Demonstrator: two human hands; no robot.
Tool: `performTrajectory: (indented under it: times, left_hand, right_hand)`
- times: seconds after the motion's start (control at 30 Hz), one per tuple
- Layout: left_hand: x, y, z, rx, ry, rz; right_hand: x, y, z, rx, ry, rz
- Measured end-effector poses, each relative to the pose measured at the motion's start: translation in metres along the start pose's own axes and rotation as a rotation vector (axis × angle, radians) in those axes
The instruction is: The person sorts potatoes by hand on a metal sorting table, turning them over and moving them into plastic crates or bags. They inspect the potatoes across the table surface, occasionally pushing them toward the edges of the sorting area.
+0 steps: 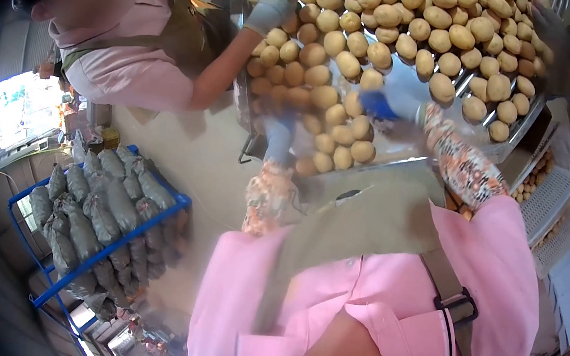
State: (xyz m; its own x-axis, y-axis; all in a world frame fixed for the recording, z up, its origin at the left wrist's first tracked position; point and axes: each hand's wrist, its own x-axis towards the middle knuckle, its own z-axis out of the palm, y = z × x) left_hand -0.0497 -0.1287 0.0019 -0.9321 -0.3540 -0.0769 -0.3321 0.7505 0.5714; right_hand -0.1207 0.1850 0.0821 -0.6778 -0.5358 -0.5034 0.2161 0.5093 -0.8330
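Note:
Many round, yellow-brown potatoes point(443, 87) lie on a shiny metal sorting table point(405, 150). My left hand point(278, 132), in a pale glove below a floral sleeve, is blurred at the table's near left edge, beside the potatoes; its fingers are smeared by motion. Further right, my right hand point(391, 107), in a glove with blue at the fingers, is over the bare metal, close to the potatoes in the middle. Its fingers are also blurred, and whether it holds anything cannot be made out.
A co-worker point(126, 61) in a pink shirt and apron stands at the left, both gloved hands at the table's far left edge. A blue rack point(183, 202) carries several filled grey sacks point(106, 207). White crates point(549, 190) with potatoes stand at the right.

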Motion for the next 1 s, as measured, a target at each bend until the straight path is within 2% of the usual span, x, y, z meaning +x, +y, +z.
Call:
performTrajectory:
  times: [0.03, 0.07, 0.1, 0.13, 0.2, 0.23, 0.27, 0.3, 0.33, 0.37, 0.4, 0.43, 0.47, 0.53, 0.6, 0.67, 0.73, 0.77, 0.8, 0.87, 0.93, 1.0]
  left_hand:
    - [0.015, 0.011, 0.009, -0.117, -0.095, -0.062]
    - [0.021, 0.03, 0.012, -0.234, -0.192, -0.124]
    - [0.016, 0.045, 0.011, -0.381, -0.512, -0.256]
    - [0.005, 0.077, 0.005, -0.524, -0.832, -0.387]
    - [-0.026, 0.122, 0.019, 0.361, -0.633, 0.01]
    - [-0.044, 0.117, 0.03, 0.409, -0.555, 0.104]
    - [-0.058, 0.114, 0.034, 0.456, -0.476, 0.194]
    - [-0.062, 0.11, 0.037, 0.292, -0.625, 0.099]
    - [-0.074, 0.102, 0.041, 0.295, -0.643, 0.129]
    - [-0.086, 0.092, 0.041, 0.317, -0.614, 0.212]
    - [-0.098, 0.082, 0.042, 0.336, -0.583, 0.294]
    - [-0.109, 0.082, 0.038, 0.333, -0.579, 0.282]
    - [-0.117, 0.085, 0.032, 0.401, -0.634, 0.214]
    - [-0.118, 0.085, 0.027, 0.467, -0.687, 0.155]
    - [-0.115, 0.076, 0.023, 0.345, -0.653, 0.133]
    - [-0.121, 0.055, 0.027, 0.38, -0.577, 0.149]
    - [-0.13, 0.039, 0.023, 0.283, -0.421, -0.074]
    - [-0.134, 0.04, 0.012, 0.278, -0.295, -0.003]
    - [-0.137, 0.033, 0.008, 0.271, -0.293, -0.007]
    - [-0.139, 0.009, 0.006, 0.131, -0.29, -0.203]
    - [-0.137, -0.016, 0.011, 0.08, -0.343, -0.294]
    - [-0.14, -0.015, 0.014, -0.247, -0.119, -0.437]
  right_hand:
    - [0.014, 0.001, -0.025, -0.37, 0.248, -0.202]
    - [0.064, 0.015, -0.065, 0.113, 0.032, -0.28]
    - [0.091, 0.038, -0.069, 0.242, 0.401, -0.375]
    - [0.096, 0.019, -0.078, 0.371, 0.771, -0.465]
    - [0.122, 0.012, -0.12, -0.461, 1.135, -0.443]
    - [0.135, 0.018, -0.12, -0.603, 1.148, -0.21]
    - [0.138, 0.025, -0.106, -0.6, 1.143, -0.219]
    - [0.137, 0.035, -0.086, -0.773, 1.171, -0.193]
    - [0.134, 0.042, -0.07, -0.947, 1.194, -0.161]
    - [0.133, 0.046, -0.061, -0.798, 0.978, -0.153]
    - [0.145, 0.062, -0.045, -0.347, 0.858, -0.305]
    - [0.127, 0.047, -0.023, -0.364, 0.779, -0.325]
    - [0.106, 0.036, 0.0, -0.466, 0.798, -0.171]
    - [0.083, 0.053, 0.034, -0.52, 0.902, -0.233]
    - [0.047, 0.08, 0.058, -0.408, 0.684, -0.111]
    - [0.006, 0.118, 0.07, -0.609, 0.496, -0.333]
    - [-0.049, 0.117, 0.063, -0.908, 0.314, -0.392]
    - [-0.062, 0.113, 0.053, -0.914, 0.314, -0.391]
    - [-0.072, 0.109, 0.044, -0.805, 0.257, -0.356]
    - [-0.071, 0.102, 0.025, -0.693, 0.193, -0.326]
    - [-0.035, 0.1, -0.006, -0.413, 0.379, -0.178]
    - [0.006, 0.093, -0.04, -0.127, 0.551, -0.028]
